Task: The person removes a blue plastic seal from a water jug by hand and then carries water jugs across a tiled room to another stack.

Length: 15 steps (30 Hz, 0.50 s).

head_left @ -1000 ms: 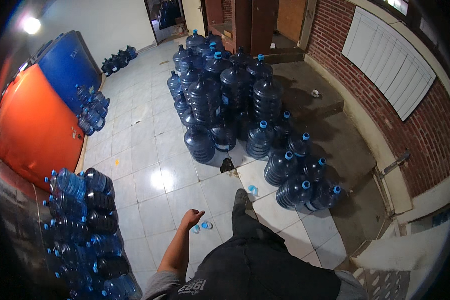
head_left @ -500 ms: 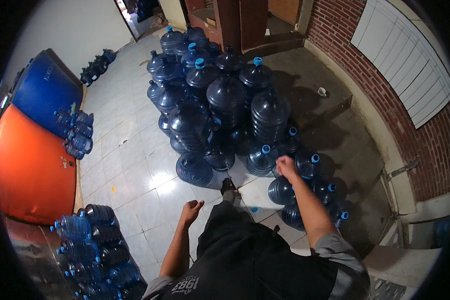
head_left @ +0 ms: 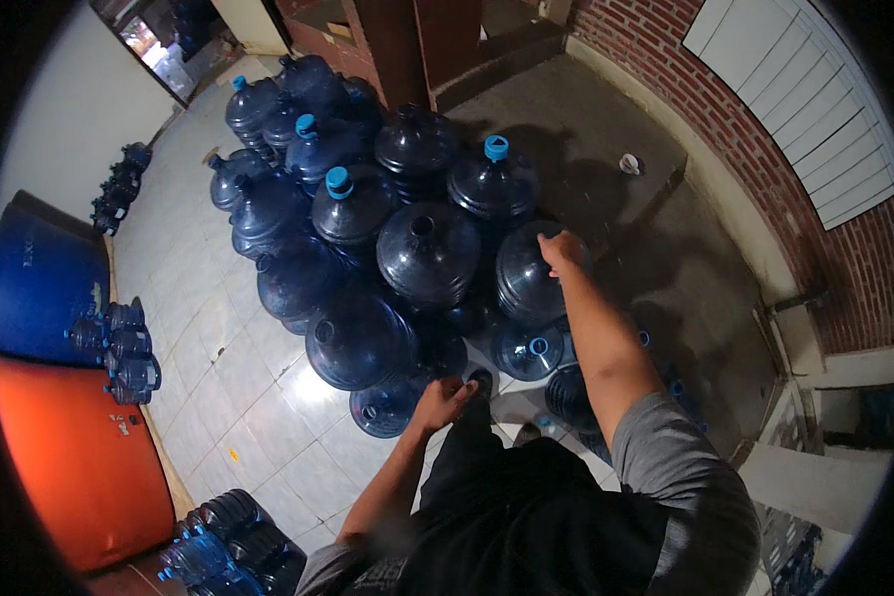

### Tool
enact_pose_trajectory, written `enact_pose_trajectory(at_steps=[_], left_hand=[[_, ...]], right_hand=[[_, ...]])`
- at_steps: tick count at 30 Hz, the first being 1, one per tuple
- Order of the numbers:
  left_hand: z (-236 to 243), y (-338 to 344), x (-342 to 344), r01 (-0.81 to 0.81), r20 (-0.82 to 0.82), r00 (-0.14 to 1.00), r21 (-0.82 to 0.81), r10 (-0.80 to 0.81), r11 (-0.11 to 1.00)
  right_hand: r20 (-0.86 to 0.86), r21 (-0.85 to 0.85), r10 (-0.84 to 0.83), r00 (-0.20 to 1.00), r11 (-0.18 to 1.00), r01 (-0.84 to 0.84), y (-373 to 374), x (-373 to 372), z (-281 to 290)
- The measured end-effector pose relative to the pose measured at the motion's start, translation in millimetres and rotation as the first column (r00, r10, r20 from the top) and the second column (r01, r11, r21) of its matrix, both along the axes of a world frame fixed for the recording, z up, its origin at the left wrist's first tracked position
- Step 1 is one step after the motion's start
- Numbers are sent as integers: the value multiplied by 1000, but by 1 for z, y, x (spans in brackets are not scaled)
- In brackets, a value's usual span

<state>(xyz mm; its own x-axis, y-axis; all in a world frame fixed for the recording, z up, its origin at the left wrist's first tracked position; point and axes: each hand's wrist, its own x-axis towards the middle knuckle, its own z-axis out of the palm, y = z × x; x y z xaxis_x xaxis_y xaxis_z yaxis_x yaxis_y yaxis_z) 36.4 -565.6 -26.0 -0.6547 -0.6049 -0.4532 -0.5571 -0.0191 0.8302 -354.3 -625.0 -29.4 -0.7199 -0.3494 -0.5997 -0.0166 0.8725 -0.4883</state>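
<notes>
My right hand [head_left: 563, 253] is closed at the neck of a large translucent blue water jug [head_left: 526, 283] at the right side of the cluster; the hand covers the neck. That jug stands upright above a lower jug [head_left: 526, 352] with a blue neck ring. My left hand [head_left: 442, 402] holds nothing, its fingers loosely bent and the thumb apart. It hangs over my leg, close to a jug [head_left: 384, 405] low on the tiles. Beside the gripped jug is an uncapped jug [head_left: 429, 260]; a blue-capped jug [head_left: 495, 184] stands behind it.
Several more jugs fill the middle of the tiled floor [head_left: 253, 397]. At left stand an orange tank [head_left: 74, 457] and a blue tank [head_left: 48, 283], with small bottle packs [head_left: 129, 348] alongside. A raised concrete step [head_left: 606, 129] edges the right, holding a small white cup [head_left: 630, 164].
I have stepped and leaned closer to the jugs. My right hand has reached forward from free air onto a jug's neck. My left hand has moved forward and right, still without anything in it.
</notes>
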Motion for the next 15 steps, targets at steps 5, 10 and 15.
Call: enact_pose_trajectory(at_steps=[5,10,15], left_hand=[[-5,-37,-26,-37,-46,998,120,43,992],[-61,-50,-35,81,-22,997,88,-80,993],[-47,-56,-54,122,109,985,107,-133,987]], right_hand=[[-560,-90,126,819,973,-211,47,54,-35],[-577,-320,89,812,890,-325,139,111,-39],[-608,-247,233,759,853,-459,226,145,-64]])
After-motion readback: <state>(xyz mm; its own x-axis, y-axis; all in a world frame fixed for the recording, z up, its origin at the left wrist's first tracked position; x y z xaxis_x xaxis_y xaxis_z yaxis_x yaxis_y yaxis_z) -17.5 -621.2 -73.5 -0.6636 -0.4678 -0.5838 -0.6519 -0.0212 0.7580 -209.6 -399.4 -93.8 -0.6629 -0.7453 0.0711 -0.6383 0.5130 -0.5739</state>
